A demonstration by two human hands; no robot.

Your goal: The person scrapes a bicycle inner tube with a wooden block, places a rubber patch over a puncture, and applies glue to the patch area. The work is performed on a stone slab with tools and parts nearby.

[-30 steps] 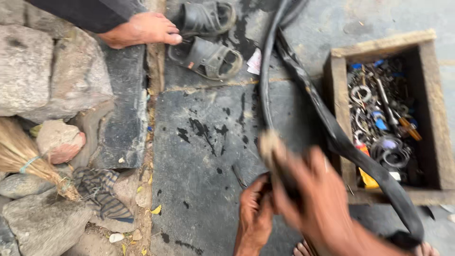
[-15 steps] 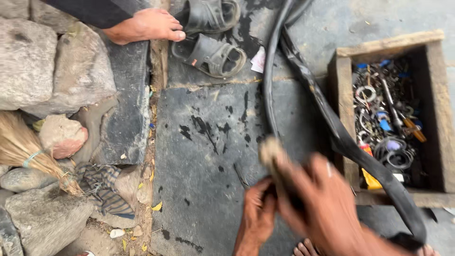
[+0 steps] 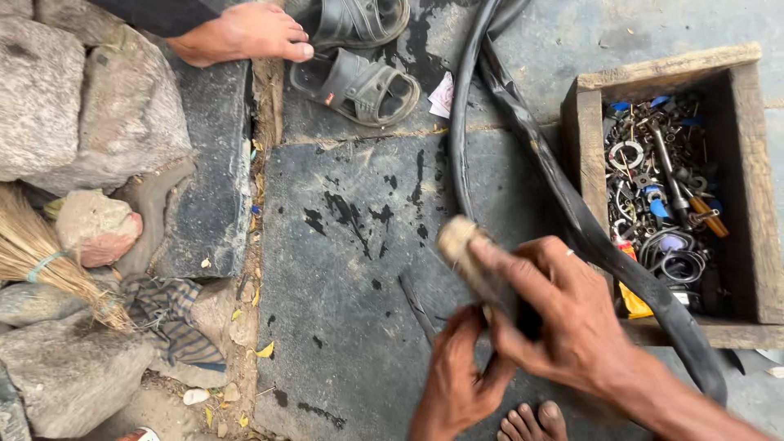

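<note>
Head view looks straight down on a dark stone slab (image 3: 351,269) spotted with black stains. Low in the picture, at about five o'clock, the person's right hand (image 3: 563,314) is closed around a short tan block (image 3: 469,257), blurred, so I cannot tell what it is made of; its pale end points toward ten o'clock and the forefinger lies along its top. Just beside it, at six o'clock, the left hand (image 3: 461,376) is curled with the fingers bent up under the block, pinching something dark that the right hand mostly hides; I cannot tell exactly what it grips. A black rubber inner tube (image 3: 523,139) runs from twelve o'clock down past the right wrist toward four o'clock, flat and folded, passing just beside the hands. At three o'clock stands a wooden box (image 3: 588,139), open on top, filled with metal rings, bolts, small tools and a yellow piece. The person's own toes (image 3: 531,420) show at the bottom edge. At eleven o'clock another person's bare foot (image 3: 245,33) rests on the stone, with a pair of dark sandals (image 3: 355,82) just beside it. Rough stones (image 3: 82,106), a straw broom (image 3: 37,257) and a striped rag (image 3: 171,318) lie at nine o'clock.
</note>
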